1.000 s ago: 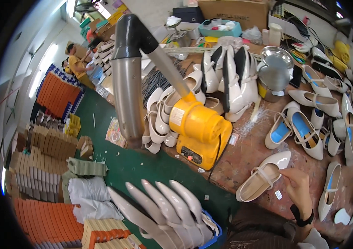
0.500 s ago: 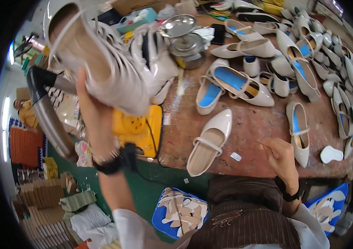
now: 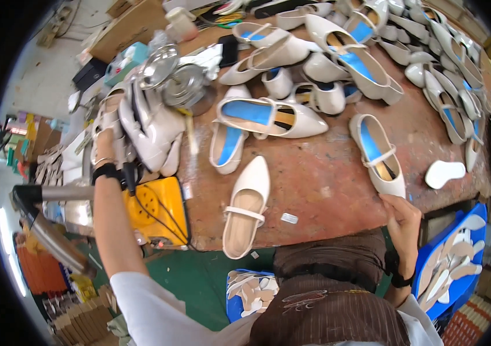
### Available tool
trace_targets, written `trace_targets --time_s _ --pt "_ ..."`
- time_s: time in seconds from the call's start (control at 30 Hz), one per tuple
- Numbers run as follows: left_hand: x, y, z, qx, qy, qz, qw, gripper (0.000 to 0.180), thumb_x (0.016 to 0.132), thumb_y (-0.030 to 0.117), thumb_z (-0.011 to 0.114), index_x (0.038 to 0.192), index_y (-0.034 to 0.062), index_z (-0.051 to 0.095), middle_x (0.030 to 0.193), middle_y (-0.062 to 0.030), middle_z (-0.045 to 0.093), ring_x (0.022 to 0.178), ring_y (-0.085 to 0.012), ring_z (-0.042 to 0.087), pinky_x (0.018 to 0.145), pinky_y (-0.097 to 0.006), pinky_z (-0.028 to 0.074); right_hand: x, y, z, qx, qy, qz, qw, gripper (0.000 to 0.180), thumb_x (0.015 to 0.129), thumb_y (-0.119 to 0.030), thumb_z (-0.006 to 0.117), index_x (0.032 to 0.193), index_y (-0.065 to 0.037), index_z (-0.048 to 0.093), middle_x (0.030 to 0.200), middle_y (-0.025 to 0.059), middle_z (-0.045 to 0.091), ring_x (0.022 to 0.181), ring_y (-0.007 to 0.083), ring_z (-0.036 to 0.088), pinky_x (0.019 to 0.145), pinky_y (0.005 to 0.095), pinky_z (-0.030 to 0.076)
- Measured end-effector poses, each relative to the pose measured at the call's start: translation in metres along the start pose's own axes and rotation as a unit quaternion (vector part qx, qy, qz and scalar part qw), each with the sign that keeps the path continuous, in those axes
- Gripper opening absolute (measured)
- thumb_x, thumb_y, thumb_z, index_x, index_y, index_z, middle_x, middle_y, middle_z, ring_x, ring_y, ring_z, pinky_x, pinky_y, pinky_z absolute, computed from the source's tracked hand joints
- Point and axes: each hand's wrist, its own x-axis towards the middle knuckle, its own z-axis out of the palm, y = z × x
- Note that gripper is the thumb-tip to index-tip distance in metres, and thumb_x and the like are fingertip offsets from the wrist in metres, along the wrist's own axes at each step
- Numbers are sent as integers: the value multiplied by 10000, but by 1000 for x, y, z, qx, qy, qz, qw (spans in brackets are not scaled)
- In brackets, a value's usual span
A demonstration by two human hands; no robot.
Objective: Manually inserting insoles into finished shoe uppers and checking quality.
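The white pointed-toe strap shoe with the blue insole patch (image 3: 377, 151) lies right of centre in the frame, directly above and slightly left of the right hand (image 3: 404, 218). Its long axis slants from the heel at upper left to the toe at lower right, so the toe end faces that hand, by far the nearer of the two. The right hand's bent fingertips meet the toe, seemingly touching it; whether they pinch it or merely rest there, I cannot tell. This hand comes up from the lower right, its wrist in a black band (image 3: 400, 280), the other fingers curled under.

The left arm reaches long and nearly straight to the upper left, where the left hand (image 3: 106, 144) is in among a cluster of glossy white shoes (image 3: 152, 130). Its fingers are mostly hidden, so I cannot tell whether they grip one.

Between the hands, near the front edge of the worktable (image 3: 326, 199), lies a white strap shoe with a beige insole (image 3: 245, 210), toe toward the top of the frame and heel at lower left. A small white label (image 3: 289, 218) lies just right of it.
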Motion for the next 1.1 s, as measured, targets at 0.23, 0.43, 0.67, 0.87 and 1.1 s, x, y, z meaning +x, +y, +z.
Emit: trace_targets --time_s 0.23,0.43,0.67,0.87,1.1 --pt "-67 160 -82 -464 -135 -195 853 499 968 441 586 1213 9 638 1146 -137 663 1025 -172 614 937 -328 469 8 34 -16 -44 147 83 985 171 880 -23 641 1026 -18 728 877 165 729 777 257 722 695 314 545" --pt "-247 307 -51 -497 -278 28 822 503 866 165 745 1289 -44 573 1099 -145 665 994 -211 628 880 -342 509 -1 113 -85 -109 258 216 935 210 852 -15 619 1042 8 707 903 163 739 864 241 722 771 340 541" --pt "-268 361 -35 -526 -218 -97 816 508 848 -70 609 1344 17 542 1063 -195 681 900 -254 681 825 -341 529 32 239 -116 -429 149 84 887 698 688 95 589 1355 -112 572 1453 269 459 1358 379 429 1055 529 377" --pt "-287 346 -12 -513 -70 -89 851 450 838 -110 554 1270 12 593 1035 -213 711 946 -292 710 826 -363 527 36 259 -111 -416 82 58 904 554 802 -27 582 1339 -164 591 1288 162 587 1228 351 535 1092 606 316" --pt "-293 373 -55 -387 110 -122 907 330 820 3 650 1148 31 668 1113 -176 654 1038 -337 642 908 -380 491 25 260 -122 -465 114 -16 878 332 860 -59 622 1191 -78 642 1067 135 608 1062 346 576 1141 544 302"
